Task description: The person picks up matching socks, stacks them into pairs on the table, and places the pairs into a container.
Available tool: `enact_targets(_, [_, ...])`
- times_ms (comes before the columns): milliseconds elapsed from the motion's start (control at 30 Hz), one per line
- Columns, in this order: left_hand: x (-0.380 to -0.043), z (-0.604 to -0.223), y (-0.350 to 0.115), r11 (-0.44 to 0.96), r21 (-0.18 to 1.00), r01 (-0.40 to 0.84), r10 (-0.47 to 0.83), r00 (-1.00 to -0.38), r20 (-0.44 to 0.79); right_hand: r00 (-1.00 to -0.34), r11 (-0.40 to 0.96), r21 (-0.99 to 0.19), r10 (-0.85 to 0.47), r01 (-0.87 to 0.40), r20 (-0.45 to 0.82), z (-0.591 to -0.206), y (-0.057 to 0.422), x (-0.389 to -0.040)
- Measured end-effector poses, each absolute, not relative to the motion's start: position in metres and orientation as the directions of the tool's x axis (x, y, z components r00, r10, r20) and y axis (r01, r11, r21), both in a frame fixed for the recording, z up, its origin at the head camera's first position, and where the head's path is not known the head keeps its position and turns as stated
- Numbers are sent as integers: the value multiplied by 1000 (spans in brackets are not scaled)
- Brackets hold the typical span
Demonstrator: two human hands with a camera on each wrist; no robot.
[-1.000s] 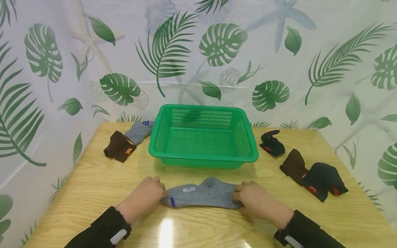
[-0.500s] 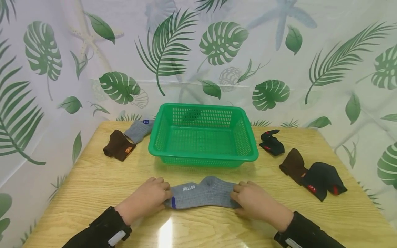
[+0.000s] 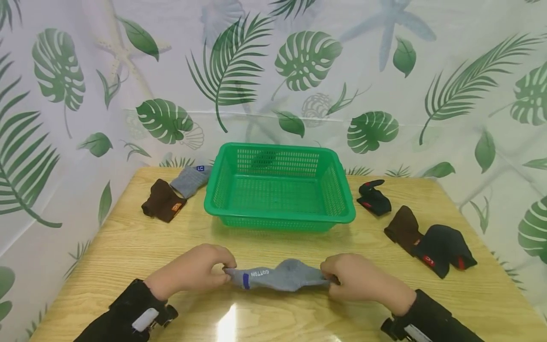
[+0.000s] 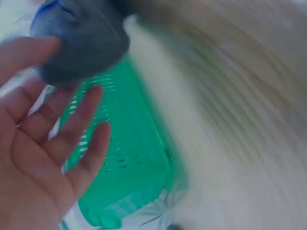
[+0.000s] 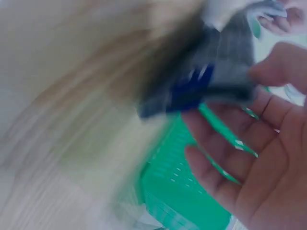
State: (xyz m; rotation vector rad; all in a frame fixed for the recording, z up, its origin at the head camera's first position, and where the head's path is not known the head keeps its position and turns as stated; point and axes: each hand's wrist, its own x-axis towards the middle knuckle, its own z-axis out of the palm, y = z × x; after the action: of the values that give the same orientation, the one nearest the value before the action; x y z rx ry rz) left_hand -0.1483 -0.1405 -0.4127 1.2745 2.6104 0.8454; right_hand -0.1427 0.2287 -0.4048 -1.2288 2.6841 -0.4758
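A grey sock [image 3: 282,275] with a blue band and the word COTTON stretches sideways between the two hands, in front of the basket. My left hand [image 3: 198,268] pinches its toe end between thumb and fingers. My right hand [image 3: 363,278] pinches the cuff end; a blue patch on the cuff [image 5: 192,91] shows in the right wrist view. In the left wrist view the sock's toe [image 4: 84,43] lies at the thumb, the other fingers spread below it. The sock appears lifted slightly off the table. Both wrist views are blurred.
A green plastic basket [image 3: 279,219] stands behind the hands. At the left lie a brown sock [image 3: 163,202] and a grey sock [image 3: 191,181]. To the right are a small black sock [image 3: 375,199], a brown sock [image 3: 403,227] and black socks [image 3: 444,247] on the wooden table [image 3: 128,247].
The sock lay flat on the table under both hands; now the hands have risen and hold it by its ends, its face tipped. The basket and other socks stay put.
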Motion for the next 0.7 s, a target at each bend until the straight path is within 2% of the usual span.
enact_targets(33, [-149, -411, -142, 432, 644, 631, 758, -641, 120, -650, 589, -436, -760, -680, -12, -401, 232, -142])
enact_targets(100, [-149, -409, -145, 291, 858, 422, 758, -650, 63, -648, 525, -619, -761, -584, -34, -396, 238, -143])
enact_targets(167, [-150, -410, -146, 163, 973, 163, 746, -666, -14, -664, 451, -787, -744, -420, -73, -393, 242, -145])
enact_targets(267, [-153, -417, -144, 21, 985, -172, 687, -713, -139, -742, 356, -932, -643, -73, -188, -397, 245, -152])
enact_targets(333, [-157, -426, -142, -52, 952, -302, 634, -746, -202, -786, 290, -948, -553, 132, -278, -404, 245, -158])
enact_targets(400, [-162, -436, -139, -114, 916, -386, 589, -768, -250, -805, 223, -937, -482, 270, -347, -413, 244, -166])
enact_targets(533, [-175, -453, -136, -214, 855, -472, 520, -796, -309, -799, 103, -903, -432, 416, -418, -431, 240, -183])
enact_targets(700, [-189, -461, -132, -291, 811, -507, 439, -824, -358, -836, 23, -886, -320, 463, -446, -439, 234, -198])
